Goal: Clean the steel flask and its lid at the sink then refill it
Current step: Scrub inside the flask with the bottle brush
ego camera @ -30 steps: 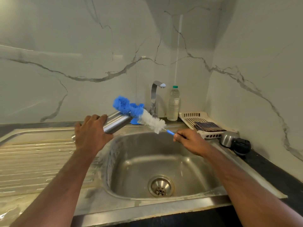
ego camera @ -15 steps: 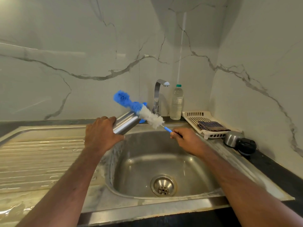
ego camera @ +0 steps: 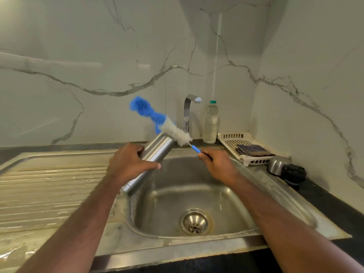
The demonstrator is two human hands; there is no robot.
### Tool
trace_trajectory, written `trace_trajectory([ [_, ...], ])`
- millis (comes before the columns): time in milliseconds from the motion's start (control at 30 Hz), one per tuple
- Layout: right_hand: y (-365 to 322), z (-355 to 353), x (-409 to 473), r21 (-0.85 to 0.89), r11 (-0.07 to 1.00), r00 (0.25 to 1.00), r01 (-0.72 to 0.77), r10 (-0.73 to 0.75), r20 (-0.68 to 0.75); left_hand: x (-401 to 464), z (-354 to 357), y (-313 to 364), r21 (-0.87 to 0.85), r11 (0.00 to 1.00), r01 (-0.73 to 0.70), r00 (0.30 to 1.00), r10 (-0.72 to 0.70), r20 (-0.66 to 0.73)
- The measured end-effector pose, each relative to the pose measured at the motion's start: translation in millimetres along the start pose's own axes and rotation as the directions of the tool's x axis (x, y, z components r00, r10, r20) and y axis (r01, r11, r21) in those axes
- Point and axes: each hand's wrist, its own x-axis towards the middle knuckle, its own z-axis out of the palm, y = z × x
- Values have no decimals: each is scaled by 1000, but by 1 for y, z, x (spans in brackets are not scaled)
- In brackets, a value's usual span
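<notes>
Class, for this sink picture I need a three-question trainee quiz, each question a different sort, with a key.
1. True or false: the bottle brush is fully inside the steel flask.
2. Which hand grips the flask? A) left hand B) right hand
3. Fill in: the flask lid lies on the counter beside the white ____.

Key: 1. False, its bristles lie outside at the flask mouth. 2. A. 3. tray.
</notes>
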Motion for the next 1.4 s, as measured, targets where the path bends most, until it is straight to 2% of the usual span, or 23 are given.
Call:
trace_trajectory([
  [100, 0, -5, 2, 51, 999, 996, 3, 2, -94, -1, 3, 9, -140, 990, 25, 999, -18, 51],
  [300, 21, -23, -7, 45, 997, 998, 63, -62, -8, -1, -8, 6, -437, 890, 131, 991, -108, 76],
  [467, 0, -6, 4, 144, 988, 984, 47, -21, -176, -11, 1, 29, -533, 831, 160, 977, -56, 205],
  [633, 26, -26, -9, 87, 990, 994, 108, -105, -39, -13, -15, 24, -709, 646, 284, 955, -129, 266],
  [700, 18, -19, -7, 92, 991, 995, 96, -93, -37, -16, -11, 30, -702, 653, 285, 950, -95, 297],
  [833, 1, -7, 1, 152, 987, 988, 61, -38, -150, -17, -1, 35, -630, 734, 253, 950, -66, 305],
  [933, 18, -22, -4, 108, 991, 991, 75, -63, -115, -8, -5, 23, -625, 755, 196, 979, -119, 162],
  [1000, 25, -27, -8, 77, 993, 993, 89, -83, -86, -2, -8, 17, -448, 891, 72, 994, -102, -44],
  [1067, 20, -23, -6, 55, 996, 993, 75, -69, -96, 0, -6, 16, -119, 992, -41, 975, 14, -220],
  [1167, 4, -16, 2, 55, 997, 987, 48, -39, -158, 1, 3, 7, 270, 953, -138, 900, 234, -367],
  [1233, 8, -23, 1, 14, 999, 995, 32, -30, -94, 4, 6, -5, 470, 873, -129, 860, 334, -385],
  [1333, 19, -35, -8, -37, 997, 997, 63, -61, 54, 10, 1, -20, 525, 850, -50, 854, 308, -419],
  [1400, 16, -31, -9, -49, 998, 997, 50, -47, 56, 11, 3, -20, 517, 853, -71, 851, 322, -414],
])
